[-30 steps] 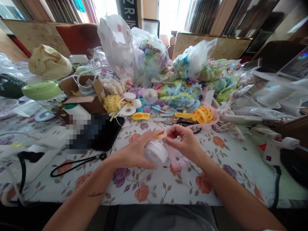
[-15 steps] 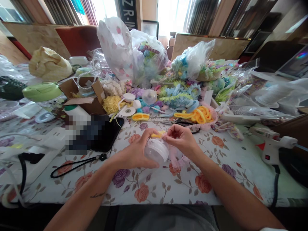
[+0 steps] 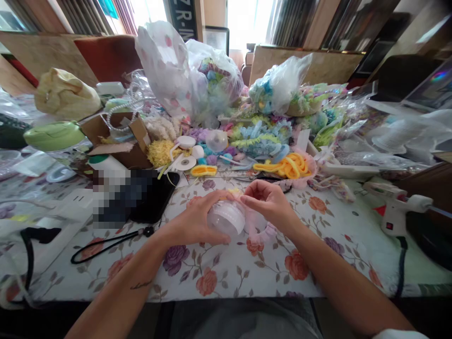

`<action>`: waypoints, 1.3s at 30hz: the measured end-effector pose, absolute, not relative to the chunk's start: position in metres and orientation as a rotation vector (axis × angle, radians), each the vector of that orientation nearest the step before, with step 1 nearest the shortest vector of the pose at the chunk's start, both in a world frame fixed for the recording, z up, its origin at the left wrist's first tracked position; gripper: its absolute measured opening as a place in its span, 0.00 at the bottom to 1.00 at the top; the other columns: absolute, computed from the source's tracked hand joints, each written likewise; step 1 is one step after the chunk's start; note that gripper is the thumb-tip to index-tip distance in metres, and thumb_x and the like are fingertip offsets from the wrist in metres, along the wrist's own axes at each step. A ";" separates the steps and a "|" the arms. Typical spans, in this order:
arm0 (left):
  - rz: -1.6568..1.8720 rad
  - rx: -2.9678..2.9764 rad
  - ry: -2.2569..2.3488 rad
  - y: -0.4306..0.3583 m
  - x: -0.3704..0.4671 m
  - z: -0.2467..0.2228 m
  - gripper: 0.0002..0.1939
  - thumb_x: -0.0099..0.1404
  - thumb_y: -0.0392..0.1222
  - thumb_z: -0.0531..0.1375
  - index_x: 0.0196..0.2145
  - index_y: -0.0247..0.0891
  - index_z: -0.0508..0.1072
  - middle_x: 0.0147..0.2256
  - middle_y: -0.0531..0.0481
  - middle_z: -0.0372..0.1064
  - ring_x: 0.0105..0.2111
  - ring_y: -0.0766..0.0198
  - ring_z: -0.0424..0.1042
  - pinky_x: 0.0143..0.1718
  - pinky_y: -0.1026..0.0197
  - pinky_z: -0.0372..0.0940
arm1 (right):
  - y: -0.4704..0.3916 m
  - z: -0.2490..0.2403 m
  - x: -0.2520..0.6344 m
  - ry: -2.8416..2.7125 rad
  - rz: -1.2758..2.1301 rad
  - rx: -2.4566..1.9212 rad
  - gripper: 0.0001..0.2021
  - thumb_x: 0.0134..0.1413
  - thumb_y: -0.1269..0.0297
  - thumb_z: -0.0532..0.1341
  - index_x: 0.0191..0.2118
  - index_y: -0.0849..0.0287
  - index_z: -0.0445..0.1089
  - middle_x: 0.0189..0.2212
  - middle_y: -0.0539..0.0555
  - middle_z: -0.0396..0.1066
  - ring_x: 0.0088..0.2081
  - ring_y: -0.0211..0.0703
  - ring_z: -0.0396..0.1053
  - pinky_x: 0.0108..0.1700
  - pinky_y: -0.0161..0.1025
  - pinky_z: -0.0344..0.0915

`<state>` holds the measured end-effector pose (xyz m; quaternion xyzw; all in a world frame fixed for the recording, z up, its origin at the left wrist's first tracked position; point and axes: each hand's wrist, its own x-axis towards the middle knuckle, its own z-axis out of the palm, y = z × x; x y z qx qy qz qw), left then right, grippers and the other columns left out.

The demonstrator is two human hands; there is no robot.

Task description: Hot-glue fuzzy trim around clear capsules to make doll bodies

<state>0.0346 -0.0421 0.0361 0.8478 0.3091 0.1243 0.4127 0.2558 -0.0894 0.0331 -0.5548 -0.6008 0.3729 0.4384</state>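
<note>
A clear, rounded plastic container [image 3: 226,219] is in my left hand [image 3: 197,219], with the fingers over its top and the thumb along its near side. My right hand [image 3: 266,202] pinches pink ruffled trim at the container's upper right edge. A length of that pink trim [image 3: 263,234] hangs down and lies on the flowered cloth. Something small and yellow [image 3: 235,191] shows at the top of the container between the two hands.
A black phone [image 3: 151,197] and its strap lie to the left, near a cardboard box [image 3: 122,150]. Yellow plush cord [image 3: 289,166], blue trims and bagged materials crowd the back. A glue gun [image 3: 395,214] stands at the right.
The view has shifted slightly. The yellow piece at the top of the container shows less now, with pink trim over it by my right fingertips. Both hands keep their hold.
</note>
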 end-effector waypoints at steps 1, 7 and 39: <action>0.337 2.114 0.787 -0.041 0.035 0.034 0.40 0.50 0.50 0.70 0.57 0.51 0.58 0.57 0.48 0.60 0.55 0.47 0.63 0.53 0.50 0.62 | -0.091 0.035 0.258 -1.510 0.892 -1.389 0.11 0.53 0.56 0.64 0.29 0.58 0.66 0.26 0.49 0.66 0.28 0.36 0.62 0.30 0.35 0.58; 0.427 1.960 0.767 -0.036 0.035 0.027 0.38 0.51 0.50 0.70 0.56 0.52 0.58 0.57 0.49 0.58 0.57 0.48 0.61 0.51 0.53 0.63 | -0.099 0.035 0.259 -1.585 0.672 -1.486 0.13 0.54 0.54 0.63 0.29 0.58 0.65 0.26 0.49 0.66 0.27 0.36 0.61 0.30 0.36 0.58; 0.487 1.670 0.586 -0.033 0.037 0.020 0.37 0.49 0.42 0.72 0.53 0.52 0.60 0.52 0.51 0.60 0.51 0.54 0.65 0.45 0.58 0.66 | -0.098 0.025 0.256 -1.466 0.830 -1.414 0.13 0.54 0.53 0.63 0.29 0.59 0.71 0.24 0.51 0.70 0.27 0.38 0.64 0.28 0.36 0.60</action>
